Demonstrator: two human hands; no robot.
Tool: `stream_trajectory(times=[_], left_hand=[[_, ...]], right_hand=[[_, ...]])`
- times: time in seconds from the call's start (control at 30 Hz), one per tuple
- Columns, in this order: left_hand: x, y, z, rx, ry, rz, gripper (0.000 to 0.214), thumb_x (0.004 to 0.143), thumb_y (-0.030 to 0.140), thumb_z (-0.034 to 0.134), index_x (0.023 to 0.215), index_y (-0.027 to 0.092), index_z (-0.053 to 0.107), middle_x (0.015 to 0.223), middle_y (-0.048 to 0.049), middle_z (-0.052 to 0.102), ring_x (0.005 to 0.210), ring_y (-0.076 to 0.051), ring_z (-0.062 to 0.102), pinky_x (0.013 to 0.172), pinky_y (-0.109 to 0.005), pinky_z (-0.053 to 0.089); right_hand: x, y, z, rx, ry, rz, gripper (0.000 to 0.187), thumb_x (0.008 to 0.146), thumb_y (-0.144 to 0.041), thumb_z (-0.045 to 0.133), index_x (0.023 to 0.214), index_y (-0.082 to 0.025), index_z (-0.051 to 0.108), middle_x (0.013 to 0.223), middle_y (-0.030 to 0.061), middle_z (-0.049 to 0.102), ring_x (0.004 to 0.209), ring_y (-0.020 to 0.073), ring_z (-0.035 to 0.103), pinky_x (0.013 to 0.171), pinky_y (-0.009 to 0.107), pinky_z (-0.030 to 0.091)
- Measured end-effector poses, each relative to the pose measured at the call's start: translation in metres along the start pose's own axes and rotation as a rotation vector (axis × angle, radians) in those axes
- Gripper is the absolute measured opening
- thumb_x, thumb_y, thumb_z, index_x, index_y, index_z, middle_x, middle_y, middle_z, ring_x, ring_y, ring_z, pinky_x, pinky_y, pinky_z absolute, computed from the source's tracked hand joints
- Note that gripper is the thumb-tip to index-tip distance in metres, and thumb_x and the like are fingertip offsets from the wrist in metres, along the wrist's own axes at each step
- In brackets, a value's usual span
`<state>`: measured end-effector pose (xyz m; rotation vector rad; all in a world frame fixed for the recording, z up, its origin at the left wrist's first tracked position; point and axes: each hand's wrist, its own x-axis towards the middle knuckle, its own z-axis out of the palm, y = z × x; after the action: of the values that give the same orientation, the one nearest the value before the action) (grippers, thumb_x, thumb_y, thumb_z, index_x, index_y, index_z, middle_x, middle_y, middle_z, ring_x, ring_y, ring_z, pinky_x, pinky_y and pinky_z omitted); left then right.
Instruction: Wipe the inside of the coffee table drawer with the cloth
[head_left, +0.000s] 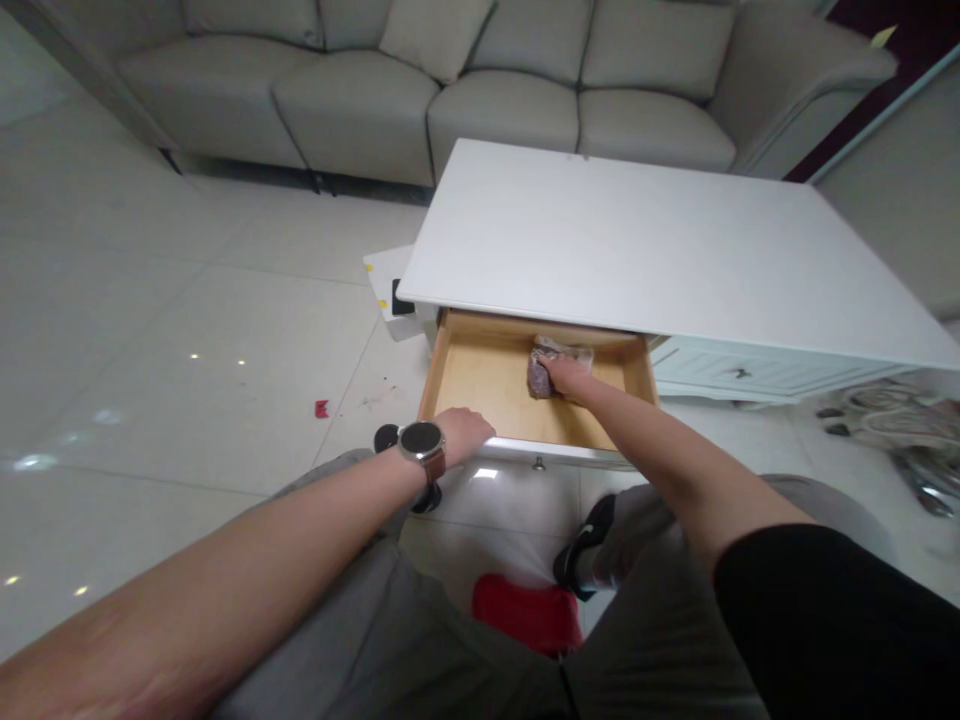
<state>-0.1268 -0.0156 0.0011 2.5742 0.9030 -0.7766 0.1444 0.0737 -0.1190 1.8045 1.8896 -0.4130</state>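
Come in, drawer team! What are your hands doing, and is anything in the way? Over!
Left hand at front edge of open drawer. Right hand on bunched cloth inside. Nothing seen blocking right hand, over.

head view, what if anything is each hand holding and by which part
The right hand holds the cloth around its middle, inside the drawer. The left hand lies on the drawer's front edge; whether it grips cannot be told.

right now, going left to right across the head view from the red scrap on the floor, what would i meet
Red scrap → wristwatch → left hand → right hand on a grey-brown cloth-like item → rightmost metal knob.
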Motion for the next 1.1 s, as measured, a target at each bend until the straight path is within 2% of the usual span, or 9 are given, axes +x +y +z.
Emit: stream_trajectory(times=[0.13, 0.23, 0.43, 0.7, 1.1], left_hand=[[0.001, 0.000, 0.000, 0.013, -0.014, 0.007, 0.036, 0.099, 0.014, 0.046, 0.117, 0.024, 0.075, 0.114, -0.0132, 0.076, 0.107, -0.026, 0.071, 0.081, -0.032, 0.052], [0.002, 0.000, 0.001, 0.009, -0.011, 0.005, 0.037, 0.099, 0.014, 0.046, 0.119, 0.024, 0.075, 0.115, -0.0132, 0.076, 0.108, -0.027, 0.070, 0.082, -0.033, 0.052], [0.003, -0.001, 0.001, -0.013, -0.017, 0.004, 0.036, 0.098, 0.014, 0.047, 0.118, 0.024, 0.076, 0.114, -0.0142, 0.075, 0.107, -0.029, 0.071, 0.080, -0.034, 0.051], [0.003, -0.001, 0.002, -0.001, -0.009, 0.012, 0.034, 0.098, 0.015, 0.049, 0.117, 0.025, 0.076, 0.113, -0.0132, 0.076, 0.106, -0.028, 0.071, 0.080, -0.033, 0.051], [0.001, 0.000, 0.000, -0.048, -0.004, 0.004, 0.033, 0.098, 0.015, 0.051, 0.116, 0.025, 0.077, 0.113, -0.0142, 0.076, 0.106, -0.029, 0.071, 0.081, -0.035, 0.052]], right_hand=[[-0.019, 0.065, 0.021, -0.039, -0.041, 0.087, 0.073, 0.091, -0.025, 0.065, 0.157, -0.022, 0.033, 0.144, 0.0266, 0.049, 0.119, 0.0336, 0.062, 0.094, 0.042, 0.047], [-0.024, 0.087, 0.029, -0.057, -0.052, 0.068, 0.088, 0.083, -0.018, 0.072, 0.160, -0.026, 0.029, 0.149, 0.0262, 0.043, 0.124, 0.0352, 0.060, 0.096, 0.042, 0.047], [-0.014, 0.081, 0.034, -0.087, -0.055, 0.109, 0.090, 0.085, -0.015, 0.069, 0.161, -0.033, 0.024, 0.149, 0.0231, 0.041, 0.122, 0.0344, 0.062, 0.094, 0.042, 0.050], [-0.007, 0.085, 0.042, -0.098, -0.008, 0.085, 0.077, 0.091, -0.019, 0.062, 0.158, -0.031, 0.027, 0.144, 0.0224, 0.045, 0.115, 0.0313, 0.065, 0.090, 0.040, 0.051], [-0.007, 0.087, 0.048, -0.098, 0.029, 0.095, 0.075, 0.092, -0.021, 0.059, 0.159, -0.030, 0.026, 0.147, 0.0223, 0.042, 0.117, 0.0313, 0.062, 0.094, 0.043, 0.048]])
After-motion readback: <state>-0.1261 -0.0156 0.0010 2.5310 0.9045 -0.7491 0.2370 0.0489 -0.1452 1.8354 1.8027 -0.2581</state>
